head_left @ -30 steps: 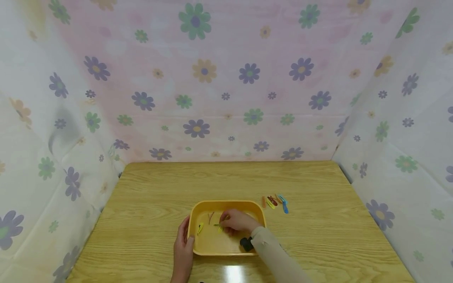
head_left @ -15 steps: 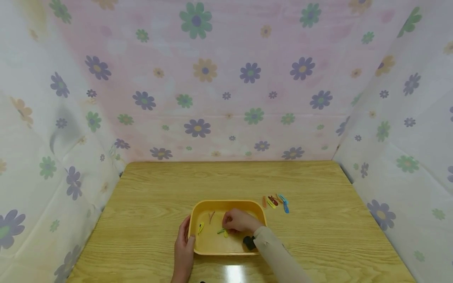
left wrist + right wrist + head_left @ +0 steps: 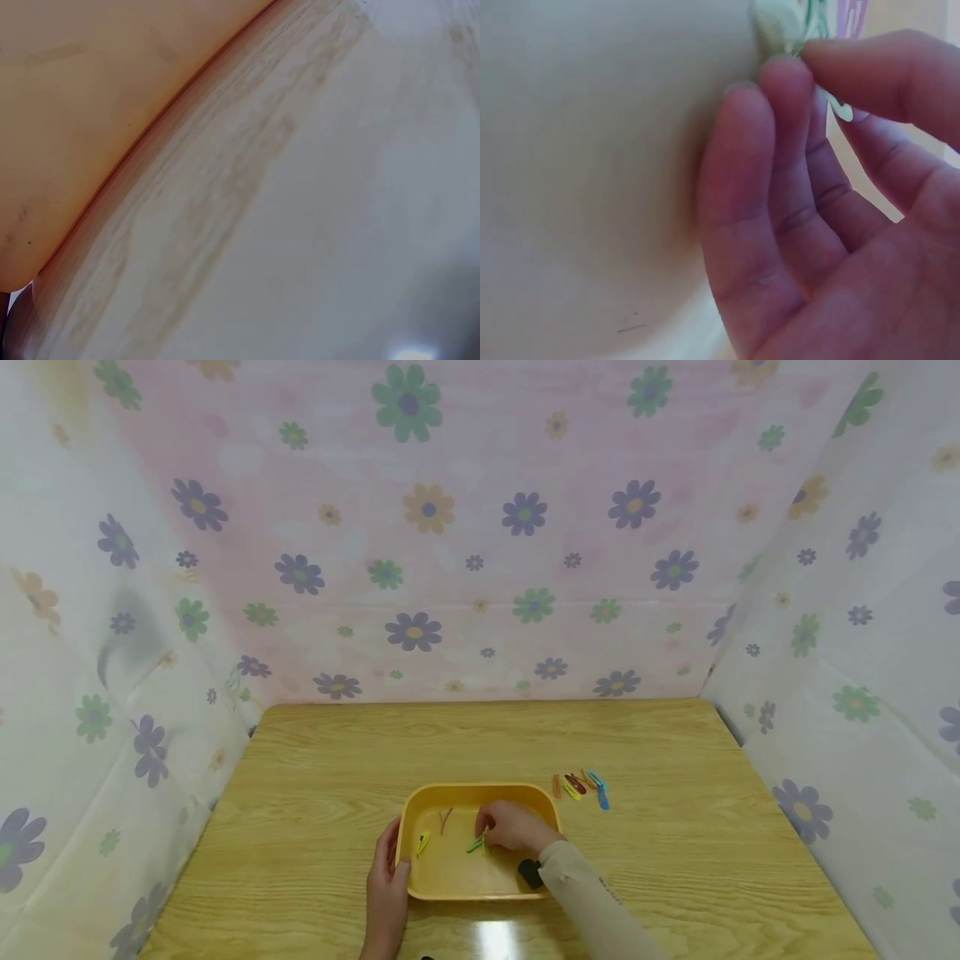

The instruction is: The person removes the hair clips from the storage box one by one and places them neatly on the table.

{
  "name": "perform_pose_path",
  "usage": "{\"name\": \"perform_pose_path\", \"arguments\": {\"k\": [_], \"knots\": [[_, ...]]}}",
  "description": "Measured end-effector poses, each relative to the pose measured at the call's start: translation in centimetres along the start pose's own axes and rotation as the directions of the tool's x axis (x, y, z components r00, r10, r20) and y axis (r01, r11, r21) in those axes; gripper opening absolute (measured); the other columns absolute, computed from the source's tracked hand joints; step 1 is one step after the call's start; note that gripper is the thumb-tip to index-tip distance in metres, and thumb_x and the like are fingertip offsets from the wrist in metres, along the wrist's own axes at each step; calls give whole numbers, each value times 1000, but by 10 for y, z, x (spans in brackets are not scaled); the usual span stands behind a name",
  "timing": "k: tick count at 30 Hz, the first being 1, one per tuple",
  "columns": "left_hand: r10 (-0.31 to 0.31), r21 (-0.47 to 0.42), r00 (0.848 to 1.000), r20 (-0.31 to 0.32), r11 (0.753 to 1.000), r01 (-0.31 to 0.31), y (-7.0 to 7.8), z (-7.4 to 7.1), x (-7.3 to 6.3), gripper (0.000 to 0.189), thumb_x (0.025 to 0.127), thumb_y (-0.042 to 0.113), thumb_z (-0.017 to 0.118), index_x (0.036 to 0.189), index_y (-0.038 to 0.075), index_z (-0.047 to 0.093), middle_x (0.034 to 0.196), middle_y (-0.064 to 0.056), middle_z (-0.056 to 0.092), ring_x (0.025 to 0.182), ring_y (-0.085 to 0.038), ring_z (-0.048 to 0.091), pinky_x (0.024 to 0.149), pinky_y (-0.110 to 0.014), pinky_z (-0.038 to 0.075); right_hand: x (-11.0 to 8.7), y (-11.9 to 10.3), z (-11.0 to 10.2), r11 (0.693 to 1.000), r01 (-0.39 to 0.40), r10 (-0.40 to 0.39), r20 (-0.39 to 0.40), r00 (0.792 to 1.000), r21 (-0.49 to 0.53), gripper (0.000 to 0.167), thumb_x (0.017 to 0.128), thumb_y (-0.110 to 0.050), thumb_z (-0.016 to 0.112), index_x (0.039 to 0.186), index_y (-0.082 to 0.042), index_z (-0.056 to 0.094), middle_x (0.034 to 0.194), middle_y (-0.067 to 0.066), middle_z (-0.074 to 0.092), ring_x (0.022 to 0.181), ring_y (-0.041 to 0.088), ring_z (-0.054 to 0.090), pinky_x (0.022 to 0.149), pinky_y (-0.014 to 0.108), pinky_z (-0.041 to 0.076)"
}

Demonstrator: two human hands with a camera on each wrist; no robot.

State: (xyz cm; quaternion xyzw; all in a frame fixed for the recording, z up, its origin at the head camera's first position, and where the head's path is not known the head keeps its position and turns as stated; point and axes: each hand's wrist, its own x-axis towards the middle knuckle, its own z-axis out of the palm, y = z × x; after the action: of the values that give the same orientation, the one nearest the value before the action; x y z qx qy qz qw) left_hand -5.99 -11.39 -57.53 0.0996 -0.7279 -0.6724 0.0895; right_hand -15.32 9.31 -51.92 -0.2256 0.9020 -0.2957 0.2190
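1. While the left hand (image 3: 386, 885) grips the left end of the yellow tray (image 3: 480, 789), its thumb at the rim, the right hand (image 3: 517, 827) works inside, its thumb and fingertip pinching a green hair clip (image 3: 476, 844).
2. From those fingers, the green hair clip reaches down and to the left in the head view, its long axis slanting toward the tray's near left corner; the right hand is far nearer to it.
3. One slim yellow clip (image 3: 484, 849) points toward the person just beside the green one; I cannot tell whether it is pinched too.
4. Farther left in the tray, well apart from the right hand, lie one pinkish V-shaped clip (image 3: 446, 821) and one yellow-and-black clip (image 3: 423, 843), making four clips counted there.
5. Beyond the tray's far right corner, on the wooden surface (image 3: 337, 752), at least six clips bunch together: one orange (image 3: 557, 786), one dark red, one yellow, one orange-brown, one light blue and one darker blue (image 3: 603, 798), some overlapping.
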Motion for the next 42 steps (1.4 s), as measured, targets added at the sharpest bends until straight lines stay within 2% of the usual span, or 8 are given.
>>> {"name": "perform_pose_path", "arguments": {"k": [7,12,17,23,30,32,38,42], "knots": [[-10,19,1000,-8,1000,10,1,1,0,58,84,-1,40,135,27,36,134,13,37,124,-3,31,95,-20,30,1,2,2,999,-31,32,-19,999,7,10,81,-13,53,76,-16,61,70,-7,52,58,9,44,50,24,36],[2,-1,1000,-1,1000,-2,0,0,0,58,84,-2,40,134,28,37,134,11,37,124,-4,31,93,-16,32,2,3,1,997,-58,61,-57,997,50,13,83,-17,50,75,-16,60,65,-4,50,53,10,43,47,25,35],[26,-19,1000,-2,999,-26,0,1,0,59,84,-4,40,134,27,37,135,11,37,125,-5,31,92,-12,32,2,3,2,996,-63,68,-95,993,58,10,82,-16,52,75,-17,58,65,-5,52,53,10,48,47,25,40],[60,-33,998,8,998,-60,0,0,0,59,84,-5,40,135,23,36,136,5,37,126,-11,31,92,-12,33,2,3,3,996,-54,60,-68,996,76,6,80,-11,56,76,-14,59,64,-4,53,52,10,50,46,26,42],[61,-34,998,-3,998,-61,0,-1,0,57,84,-6,41,135,21,37,135,4,38,126,-11,32,92,-12,32,4,4,4,998,12,-16,-81,997,-57,13,75,-5,55,79,-16,60,71,-8,51,61,9,45,52,23,38],[61,-30,998,-1,998,-61,-1,-1,-1,58,84,-6,41,135,21,37,136,3,37,126,-11,31,92,-12,32,4,4,4,998,21,-26,-81,996,-66,14,74,-5,55,80,-16,61,74,-8,53,64,9,46,54,23,39],[54,-17,999,-5,998,-54,-1,0,0,59,83,-5,41,134,26,38,135,4,39,126,-11,32,92,-13,33,4,4,3,998,20,-17,-49,999,59,17,76,-5,57,88,-16,63,80,-5,54,66,11,48,56,24,42],[59,-18,998,-4,998,-59,-2,0,0,60,83,-5,41,134,24,38,135,3,39,126,-13,33,92,-14,33,2,5,1,994,3,3,-48,999,114,16,76,-5,62,90,-13,63,81,-4,55,67,12,48,57,25,43]]}}
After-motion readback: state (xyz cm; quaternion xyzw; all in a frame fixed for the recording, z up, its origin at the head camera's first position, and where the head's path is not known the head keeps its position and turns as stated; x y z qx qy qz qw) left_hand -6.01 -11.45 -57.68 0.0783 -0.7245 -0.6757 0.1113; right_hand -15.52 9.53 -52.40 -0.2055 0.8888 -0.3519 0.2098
